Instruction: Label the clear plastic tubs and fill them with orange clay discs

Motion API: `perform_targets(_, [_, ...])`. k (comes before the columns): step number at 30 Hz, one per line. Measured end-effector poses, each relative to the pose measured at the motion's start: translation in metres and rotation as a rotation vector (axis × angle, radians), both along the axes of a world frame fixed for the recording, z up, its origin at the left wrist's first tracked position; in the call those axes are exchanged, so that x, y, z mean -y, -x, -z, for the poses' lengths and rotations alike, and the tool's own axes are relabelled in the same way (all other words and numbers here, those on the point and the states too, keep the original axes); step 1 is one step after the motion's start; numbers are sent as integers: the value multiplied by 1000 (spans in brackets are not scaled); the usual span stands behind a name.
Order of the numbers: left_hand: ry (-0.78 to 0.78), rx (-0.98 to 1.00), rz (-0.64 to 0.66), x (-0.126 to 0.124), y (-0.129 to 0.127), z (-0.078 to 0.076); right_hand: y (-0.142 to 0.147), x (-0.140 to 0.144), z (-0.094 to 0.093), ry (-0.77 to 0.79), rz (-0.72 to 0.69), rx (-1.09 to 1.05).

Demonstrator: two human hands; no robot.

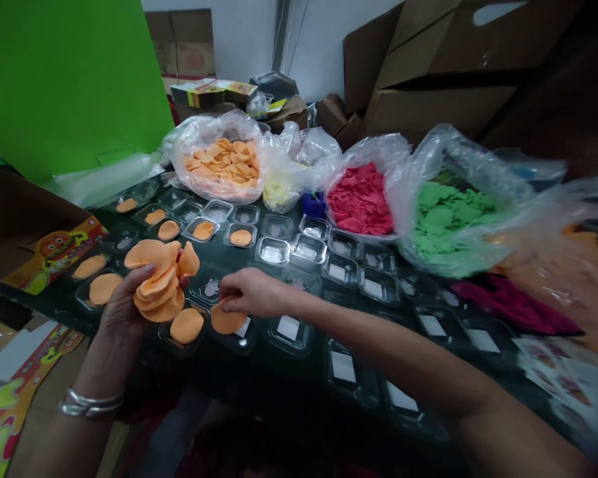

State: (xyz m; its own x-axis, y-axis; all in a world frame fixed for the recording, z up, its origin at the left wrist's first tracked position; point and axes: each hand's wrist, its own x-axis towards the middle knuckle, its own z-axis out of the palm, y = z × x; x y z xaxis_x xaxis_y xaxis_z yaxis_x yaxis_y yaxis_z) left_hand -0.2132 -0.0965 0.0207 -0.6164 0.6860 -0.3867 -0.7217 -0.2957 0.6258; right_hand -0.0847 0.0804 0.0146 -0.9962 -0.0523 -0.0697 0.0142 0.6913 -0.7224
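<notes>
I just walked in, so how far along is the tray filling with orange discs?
About nine trays already hold a disc. The left hand holds a stack of orange discs; the right hand lowers one disc into a tray. Many empty trays remain.

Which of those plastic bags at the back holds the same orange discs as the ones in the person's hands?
The leftmost bag, beside the green board. The others hold yellow, red or green pieces; the left hand grips matching orange discs.
</notes>
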Motion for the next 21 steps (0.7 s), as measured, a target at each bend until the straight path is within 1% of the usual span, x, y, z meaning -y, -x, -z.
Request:
perform_targets(1, [5, -17, 23, -1, -2, 1, -7, 3, -1, -145, 5, 5])
perform_targets(2, [9, -51, 50, -3, -5, 2, -12, 5, -3, -252, 36, -7])
perform_targets(3, [8, -85, 82, -5, -8, 3, -15, 4, -6, -295, 89, -42])
perform_targets(4, [6, -98, 121, -8, -12, 4, -18, 2, -10, -285, 151, -105])
perform_targets(5, [6, -100, 161, -10, -16, 5, -18, -2, -13, -236, 213, -180])
perform_targets(6, [9, -94, 203, -13, -21, 5, -18, -7, -17, -132, 268, -240])
perform_targets(7, [15, -83, 242, -17, -27, 5, -18, -11, -20, 27, 308, -264])
perform_targets(9, [36, -69, 299, -25, -39, 5, -16, -20, -22, 421, 322, -180])
perform_targets(10, [46, -79, 313, -31, -45, 4, -16, -24, -21, 582, 311, -113])
perform_targets(11, [55, -100, 321, -36, -50, 3, -17, -27, -20, 692, 304, -66])
perform_targets(12, [65, -127, 323, -42, -55, 1, -18, -30, -18, 751, 310, -52])
perform_targets(13, [77, -154, 322, -49, -60, -1, -21, -34, -16, 768, 326, -70])
perform_targets(16, [92, -194, 340, -67, -68, -5, -34, -48, -13, 714, 370, -170])
perform_targets(19, [44, -179, 325, -80, -65, -4, -47, -71, -13, 645, 423, -248])
perform_targets(21, [16, -165, 288, -85, -58, -1, -51, -92, -11, 583, 494, -300])
